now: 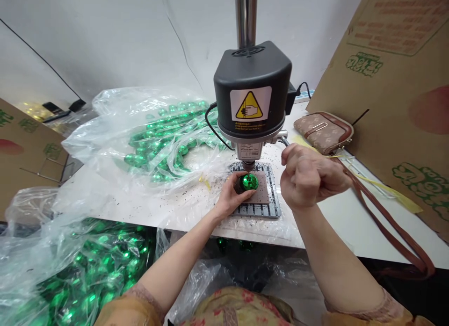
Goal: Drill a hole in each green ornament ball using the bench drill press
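A shiny green faceted ball point(250, 182) rests on the base plate point(271, 211) of a small bench drill press point(251, 92). My left hand point(233, 193) grips the ball from its left side, thumb in front and fingers behind. Directly above, the drill chuck point(249, 166) is low, with its bit at the top of the ball; whether the bit is inside cannot be made out. My right hand point(308, 176) is closed around the drill press lever point(283, 140), just right of the motor head. Dark shavings are scattered over the plate and table.
Clear plastic bags with green balls point(157, 143) lie on the table point(122, 206) at the left, and another bag of green balls point(101, 260) is below its front edge. A patterned pouch point(322, 132) with a brown strap lies right. Cardboard boxes point(396, 106) stand at both sides.
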`<action>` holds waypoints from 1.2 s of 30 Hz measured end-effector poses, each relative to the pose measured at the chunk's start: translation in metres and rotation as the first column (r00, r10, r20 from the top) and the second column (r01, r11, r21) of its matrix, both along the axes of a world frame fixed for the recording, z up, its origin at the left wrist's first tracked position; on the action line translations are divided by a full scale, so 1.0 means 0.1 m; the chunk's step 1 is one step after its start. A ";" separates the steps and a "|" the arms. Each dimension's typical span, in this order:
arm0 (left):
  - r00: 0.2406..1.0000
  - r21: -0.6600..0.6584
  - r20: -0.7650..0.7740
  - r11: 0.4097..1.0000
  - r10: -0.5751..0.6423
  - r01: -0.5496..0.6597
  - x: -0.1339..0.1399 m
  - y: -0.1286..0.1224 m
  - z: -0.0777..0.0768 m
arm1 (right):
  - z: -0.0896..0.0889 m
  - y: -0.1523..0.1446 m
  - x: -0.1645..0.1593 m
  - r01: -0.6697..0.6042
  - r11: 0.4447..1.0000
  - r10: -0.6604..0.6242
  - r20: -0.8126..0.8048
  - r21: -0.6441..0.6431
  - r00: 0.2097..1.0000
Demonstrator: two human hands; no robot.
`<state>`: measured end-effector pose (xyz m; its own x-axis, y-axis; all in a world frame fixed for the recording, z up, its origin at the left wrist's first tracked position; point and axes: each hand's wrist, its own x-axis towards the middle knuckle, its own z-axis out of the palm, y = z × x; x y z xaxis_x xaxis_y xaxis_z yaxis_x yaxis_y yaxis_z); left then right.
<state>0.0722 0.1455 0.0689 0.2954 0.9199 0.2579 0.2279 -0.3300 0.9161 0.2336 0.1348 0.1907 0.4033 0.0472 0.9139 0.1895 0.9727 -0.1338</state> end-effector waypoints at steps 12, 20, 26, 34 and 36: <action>0.977 0.091 -0.024 0.974 0.210 -0.207 0.02 -0.18 0.13 | 0.58 -0.03 -0.02 -0.041 0.910 -0.016 -0.134 -0.412 0.991; 0.924 0.675 -0.378 0.664 -0.064 0.322 -0.73 -1.27 -0.28 | 0.61 -0.01 -0.01 -0.005 0.918 -0.050 -0.127 -0.396 0.991; 0.500 0.248 -0.862 0.791 -0.083 0.559 -1.14 -1.58 -0.65 | 0.58 -0.04 -0.03 -0.016 0.942 -0.048 -0.180 -0.335 0.982; 0.898 0.489 -0.380 0.872 0.221 -0.007 -1.15 -0.48 0.24 | 0.57 -0.06 -0.04 -0.027 0.940 -0.036 -0.176 -0.341 0.984; 0.839 0.385 -0.409 0.901 0.359 -0.198 -1.11 0.13 0.49 | 0.56 -0.04 -0.04 -0.032 0.946 -0.026 -0.175 -0.321 0.984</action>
<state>-0.0387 0.1588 0.1175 0.1968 0.8725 0.4472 0.7204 -0.4381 0.5377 0.2301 0.1308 0.2465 0.5542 0.3284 0.7649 0.1317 0.8727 -0.4701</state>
